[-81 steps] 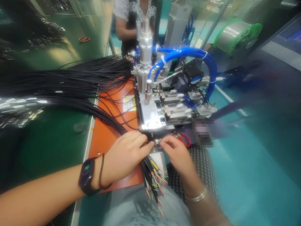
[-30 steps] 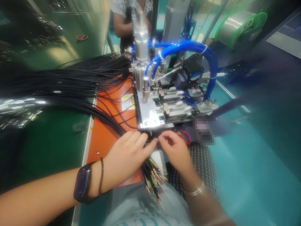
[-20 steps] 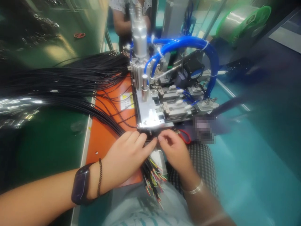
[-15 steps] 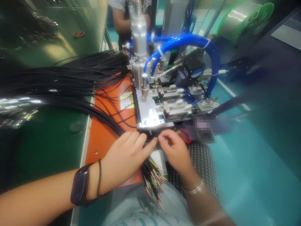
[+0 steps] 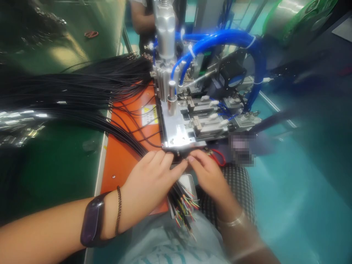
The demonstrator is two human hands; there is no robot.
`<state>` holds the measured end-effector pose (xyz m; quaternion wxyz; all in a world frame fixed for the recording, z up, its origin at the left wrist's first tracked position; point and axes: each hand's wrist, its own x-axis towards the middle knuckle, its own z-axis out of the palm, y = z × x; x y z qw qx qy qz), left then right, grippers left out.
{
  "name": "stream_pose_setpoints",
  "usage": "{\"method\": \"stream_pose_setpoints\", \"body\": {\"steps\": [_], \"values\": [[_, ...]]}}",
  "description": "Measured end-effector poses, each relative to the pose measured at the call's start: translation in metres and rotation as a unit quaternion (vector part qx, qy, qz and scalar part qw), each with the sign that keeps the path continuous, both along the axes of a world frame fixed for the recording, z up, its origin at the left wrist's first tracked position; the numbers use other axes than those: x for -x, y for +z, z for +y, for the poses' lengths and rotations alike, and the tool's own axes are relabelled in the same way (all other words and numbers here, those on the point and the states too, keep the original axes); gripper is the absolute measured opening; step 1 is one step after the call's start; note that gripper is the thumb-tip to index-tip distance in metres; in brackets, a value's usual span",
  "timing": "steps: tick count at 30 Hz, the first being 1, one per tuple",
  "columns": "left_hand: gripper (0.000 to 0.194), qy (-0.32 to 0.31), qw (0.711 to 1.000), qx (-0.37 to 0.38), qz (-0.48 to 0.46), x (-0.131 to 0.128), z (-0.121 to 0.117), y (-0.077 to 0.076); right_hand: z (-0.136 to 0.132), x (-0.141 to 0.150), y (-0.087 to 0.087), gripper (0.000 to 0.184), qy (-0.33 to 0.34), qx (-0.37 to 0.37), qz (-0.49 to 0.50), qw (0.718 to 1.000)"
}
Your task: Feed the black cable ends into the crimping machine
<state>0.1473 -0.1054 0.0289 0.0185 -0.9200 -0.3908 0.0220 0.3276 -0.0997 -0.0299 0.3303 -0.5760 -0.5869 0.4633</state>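
Note:
A bundle of black cables runs under my left hand, whose fingers are curled around it. Below that hand the cables' stripped ends fan out, showing thin red, yellow, green and white wires. The left thumb reaches right and nearly meets the fingertips of my right hand. Those right fingers are pinched together on something too small to make out. Both hands are just in front of the metal plate of a pneumatic machine.
Blue air hoses arch over the machine. More black cables spread across the orange base and the green table. A red loop lies right of my hands. Another person's arm shows behind. A spool stands at back right.
The right fingers have straightened a little at the pinch, and that hand has shifted slightly right. The left hand keeps its hold on the cables. The whole view has moved slightly.

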Motion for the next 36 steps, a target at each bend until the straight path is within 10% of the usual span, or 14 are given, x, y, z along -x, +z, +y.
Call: {"method": "stream_pose_setpoints", "body": {"steps": [7, 14, 22, 26, 32, 36], "values": [[0.049, -0.005, 1.0, 0.001, -0.015, 0.005, 0.001, -0.005, 0.002, 0.002, -0.012, 0.022, 0.016, 0.105, 0.131, 0.986], [0.024, -0.057, 0.993, -0.067, -0.079, 0.016, 0.002, -0.013, -0.004, -0.002, 0.007, 0.018, 0.057, -0.16, -0.027, 0.985], [0.02, -0.068, 0.99, -0.095, -0.084, 0.015, 0.001, -0.011, -0.003, 0.006, 0.016, 0.007, 0.058, -0.203, -0.107, 0.972], [0.014, -0.063, 0.992, -0.091, -0.061, 0.014, 0.0, -0.011, -0.001, 0.007, 0.012, 0.013, -0.002, -0.147, -0.114, 0.983], [0.007, -0.035, 0.998, -0.057, 0.011, 0.011, -0.007, -0.005, 0.001, 0.007, 0.0, 0.017, -0.05, 0.136, 0.137, 0.98], [0.01, -0.027, 0.997, -0.07, 0.029, 0.011, -0.014, 0.0, -0.005, 0.003, -0.005, 0.014, -0.064, 0.026, 0.084, 0.994]]}}
